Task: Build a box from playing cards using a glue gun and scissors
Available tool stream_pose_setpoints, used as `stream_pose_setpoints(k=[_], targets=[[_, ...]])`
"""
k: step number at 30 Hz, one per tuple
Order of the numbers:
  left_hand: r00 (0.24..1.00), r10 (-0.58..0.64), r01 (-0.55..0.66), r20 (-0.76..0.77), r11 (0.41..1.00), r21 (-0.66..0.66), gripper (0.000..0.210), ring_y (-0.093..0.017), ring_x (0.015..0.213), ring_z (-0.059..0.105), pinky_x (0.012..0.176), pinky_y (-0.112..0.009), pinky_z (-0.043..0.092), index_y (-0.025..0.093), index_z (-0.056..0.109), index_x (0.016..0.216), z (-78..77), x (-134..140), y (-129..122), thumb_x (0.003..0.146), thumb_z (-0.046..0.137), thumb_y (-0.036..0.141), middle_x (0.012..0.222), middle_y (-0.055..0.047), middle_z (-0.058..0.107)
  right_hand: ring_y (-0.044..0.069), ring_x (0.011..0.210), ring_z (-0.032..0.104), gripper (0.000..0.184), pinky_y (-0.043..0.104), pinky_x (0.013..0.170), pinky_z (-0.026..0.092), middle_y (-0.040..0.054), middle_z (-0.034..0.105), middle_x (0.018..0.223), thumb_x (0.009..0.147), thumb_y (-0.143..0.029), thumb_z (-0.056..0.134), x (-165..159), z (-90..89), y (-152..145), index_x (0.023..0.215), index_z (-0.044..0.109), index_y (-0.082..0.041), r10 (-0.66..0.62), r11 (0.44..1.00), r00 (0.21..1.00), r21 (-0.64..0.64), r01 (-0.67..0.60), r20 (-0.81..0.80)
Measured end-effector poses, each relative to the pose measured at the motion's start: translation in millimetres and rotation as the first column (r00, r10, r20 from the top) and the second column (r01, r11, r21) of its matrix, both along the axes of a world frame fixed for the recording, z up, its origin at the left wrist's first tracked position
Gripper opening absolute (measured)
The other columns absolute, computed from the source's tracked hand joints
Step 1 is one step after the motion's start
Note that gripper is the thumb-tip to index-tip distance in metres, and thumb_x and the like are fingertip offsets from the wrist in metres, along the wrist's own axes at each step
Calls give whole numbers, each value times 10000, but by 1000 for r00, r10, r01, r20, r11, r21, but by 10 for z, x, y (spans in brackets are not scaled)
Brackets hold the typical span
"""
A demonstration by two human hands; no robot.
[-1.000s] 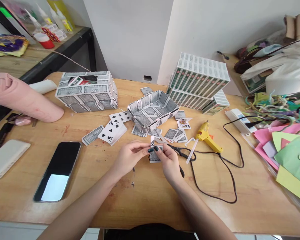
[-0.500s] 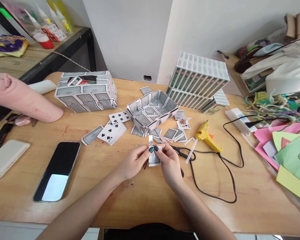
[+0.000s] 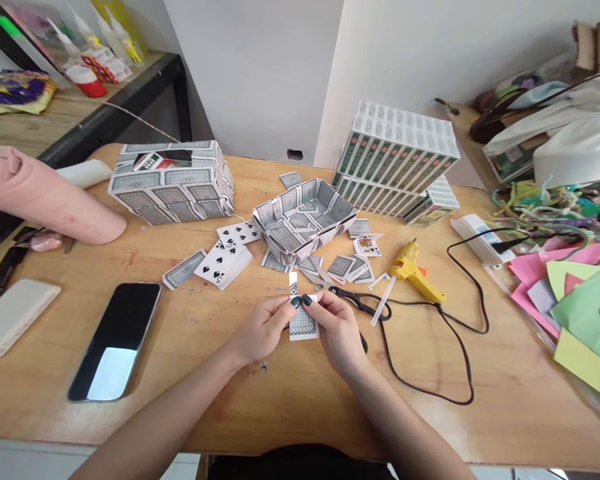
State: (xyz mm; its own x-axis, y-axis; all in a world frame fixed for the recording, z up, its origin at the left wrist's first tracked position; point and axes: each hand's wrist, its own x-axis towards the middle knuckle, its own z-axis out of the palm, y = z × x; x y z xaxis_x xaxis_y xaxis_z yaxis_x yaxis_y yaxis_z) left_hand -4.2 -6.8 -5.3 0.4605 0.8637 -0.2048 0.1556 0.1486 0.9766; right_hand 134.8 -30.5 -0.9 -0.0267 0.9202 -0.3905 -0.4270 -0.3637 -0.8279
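Note:
Both thumbs press a cut playing card (image 3: 304, 325) near the front middle of the table, its patterned back facing up. A narrow strip of it (image 3: 293, 284) sticks up beyond the thumbs. My left hand (image 3: 266, 327) pinches the card's left side, and my right hand (image 3: 341, 331) pinches its right side. The fingers underneath are hidden. Just beyond the hands stands an open tray made of playing cards (image 3: 310, 252), with loose card pieces inside. Black-handled scissors (image 3: 365, 303) lie beside my right hand, partly hidden by it.
A yellow glue gun (image 3: 416, 272) with a looping black cord lies at right, near a white power strip (image 3: 483, 241). Stacked card boxes (image 3: 397, 160) stand behind. At left are a card-covered box (image 3: 173, 190), loose playing cards (image 3: 223, 261) and a phone (image 3: 115, 340).
The card has shifted slightly left and toward me, and more of its patterned back shows below the thumbs. Both hands still pinch it.

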Motion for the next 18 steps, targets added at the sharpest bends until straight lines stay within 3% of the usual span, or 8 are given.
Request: stream_pose_setpoints(k=[9, 11, 13, 16, 18], targets=[[998, 62, -62, 11, 998, 16, 371, -84, 484, 273, 460, -232, 240, 188, 295, 547, -45, -25, 13, 841, 404, 386, 524, 42, 282, 128, 654, 549, 207, 267, 645, 445, 8, 615, 689, 727, -374, 664, 14, 15, 9, 770, 635, -174, 80, 993, 991, 78, -89, 108], [995, 104, -104, -9, 994, 28, 368, -85, 486, 281, 461, -231, 247, 188, 291, 541, -45, -31, 33, 832, 409, 380, 526, 40, 289, 150, 724, 574, 234, 295, 683, 473, 33, 628, 773, 773, -377, 615, 27, 22, 5, 904, 623, -183, 71, 984, 978, 149, -102, 195], [987, 160, -159, -34, 987, 36, 350, -86, 490, 284, 462, -228, 253, 189, 300, 545, -37, -33, 50, 826, 406, 369, 531, 39, 300, 176, 824, 581, 333, 322, 707, 496, 62, 618, 910, 775, -376, 614, 46, 25, -4, 1057, 562, -206, -3, 946, 940, 306, -107, 340], [962, 262, -256, -75, 963, 83, 337, -85, 477, 277, 453, -224, 246, 192, 301, 537, -13, -28, 62, 822, 405, 336, 509, 44, 297, 245, 1011, 530, 574, 411, 813, 488, 111, 554, 1105, 661, -409, 721, 72, 23, -22, 1159, 506, -223, -217, 787, 736, 561, -257, 641], [943, 319, -306, -97, 944, 126, 340, -86, 465, 281, 446, -224, 245, 193, 300, 516, 4, -16, 63, 819, 409, 306, 489, 46, 297, 275, 1067, 496, 552, 473, 892, 444, 115, 556, 1124, 652, -379, 736, 79, 13, -30, 1145, 537, -233, -359, 686, 542, 609, -399, 760]])
